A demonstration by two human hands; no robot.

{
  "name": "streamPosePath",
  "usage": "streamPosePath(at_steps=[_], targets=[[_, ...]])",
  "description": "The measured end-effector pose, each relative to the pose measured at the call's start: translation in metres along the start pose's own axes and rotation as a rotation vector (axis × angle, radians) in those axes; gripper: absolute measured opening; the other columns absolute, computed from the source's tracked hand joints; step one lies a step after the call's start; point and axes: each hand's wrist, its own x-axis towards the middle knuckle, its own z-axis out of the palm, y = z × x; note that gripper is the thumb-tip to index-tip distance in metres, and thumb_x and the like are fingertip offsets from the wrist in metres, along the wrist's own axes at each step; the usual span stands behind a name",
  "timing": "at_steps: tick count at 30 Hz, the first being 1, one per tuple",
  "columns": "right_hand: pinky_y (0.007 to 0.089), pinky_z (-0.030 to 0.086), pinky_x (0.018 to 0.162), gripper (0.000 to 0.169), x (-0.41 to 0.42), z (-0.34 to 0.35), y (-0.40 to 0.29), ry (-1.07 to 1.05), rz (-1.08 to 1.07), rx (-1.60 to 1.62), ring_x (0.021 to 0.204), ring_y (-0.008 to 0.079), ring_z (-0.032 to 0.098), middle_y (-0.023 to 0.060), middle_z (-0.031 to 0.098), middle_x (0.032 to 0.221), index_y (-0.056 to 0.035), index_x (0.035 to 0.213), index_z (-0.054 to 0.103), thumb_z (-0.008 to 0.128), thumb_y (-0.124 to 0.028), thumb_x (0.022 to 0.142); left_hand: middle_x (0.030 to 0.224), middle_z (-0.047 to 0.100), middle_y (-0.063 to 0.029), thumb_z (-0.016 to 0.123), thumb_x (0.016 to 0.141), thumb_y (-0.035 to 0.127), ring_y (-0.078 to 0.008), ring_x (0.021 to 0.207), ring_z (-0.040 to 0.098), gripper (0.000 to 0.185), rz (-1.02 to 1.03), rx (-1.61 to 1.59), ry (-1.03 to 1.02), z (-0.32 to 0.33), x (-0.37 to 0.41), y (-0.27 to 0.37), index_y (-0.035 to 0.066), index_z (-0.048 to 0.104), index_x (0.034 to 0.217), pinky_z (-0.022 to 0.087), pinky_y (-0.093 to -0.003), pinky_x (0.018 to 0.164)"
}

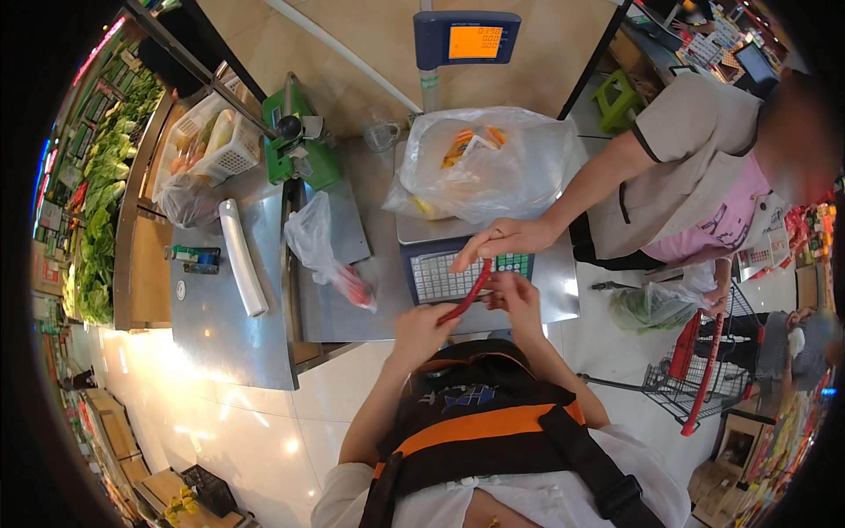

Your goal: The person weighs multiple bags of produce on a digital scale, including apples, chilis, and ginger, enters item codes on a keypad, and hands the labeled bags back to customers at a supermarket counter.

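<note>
My left hand (422, 333) grips the lower end of a thin, curved red strip (472, 298), held above the front of the counter scale. At its upper end is the hand (518, 239) of another person, who stands on the right. Close to the strip's right side, my right hand (518, 300) has bent fingers; whether they touch it is unclear. Behind the hands lies the scale's keypad (439, 277). On the weighing plate (422, 230) rests a large clear plastic bag (521, 175) with an orange-and-yellow packet (462, 146) inside. A knotted bag with red contents (353, 284) lies left of the scale.
A green bag-sealing machine (297, 142) stands at the counter's back left. Beyond it are a white plastic basket (231, 155) of produce and a roll of clear bags (243, 257). The scale's lit display (472, 41) rises behind. A shopping cart (700, 376) stands right.
</note>
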Motion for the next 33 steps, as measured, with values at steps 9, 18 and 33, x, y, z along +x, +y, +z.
streamPosePath(at_steps=[9, 18, 33], targets=[[0.0281, 0.046, 0.073, 0.037, 0.005, -0.133, 0.084, 0.357, -0.132, -0.275, 0.092, 0.0150, 0.053, 0.0069, 0.054, 0.109, -0.0083, 0.123, 0.044, 0.053, -0.009, 0.088, 0.087, 0.067, -0.0108, 0.065, 0.080, 0.023, -0.0208, 0.073, 0.064, 0.027, 0.083, -0.471, 0.128, 0.059, 0.051, 0.030, 0.007, 0.063, 0.102, 0.049, -0.0308, 0.065], [0.0351, 0.020, 0.108, 0.103, 0.075, -0.131, 0.160, 0.328, -0.136, -0.555, 0.134, 0.0328, 0.021, 0.0241, 0.022, 0.143, 0.0098, 0.138, 0.016, 0.078, -0.036, 0.068, 0.104, 0.058, -0.0230, 0.053, 0.085, 0.026, -0.0372, 0.098, 0.056, 0.038, -0.189, 0.117, -0.185, 0.060, -0.001, -0.141, 0.001, 0.055, 0.113, 0.044, -0.0406, 0.086], [0.0358, 0.034, 0.100, 0.095, 0.081, -0.106, 0.150, 0.592, -0.124, -0.754, 0.123, 0.0369, 0.039, 0.0296, 0.037, 0.133, 0.0111, 0.132, 0.028, 0.076, -0.039, 0.067, 0.132, 0.018, -0.0449, 0.052, 0.084, 0.033, -0.0593, 0.119, 0.028, 0.058, -0.347, 0.352, -0.392, 0.083, -0.032, -0.176, -0.004, 0.039, 0.126, 0.031, -0.0506, 0.101]])
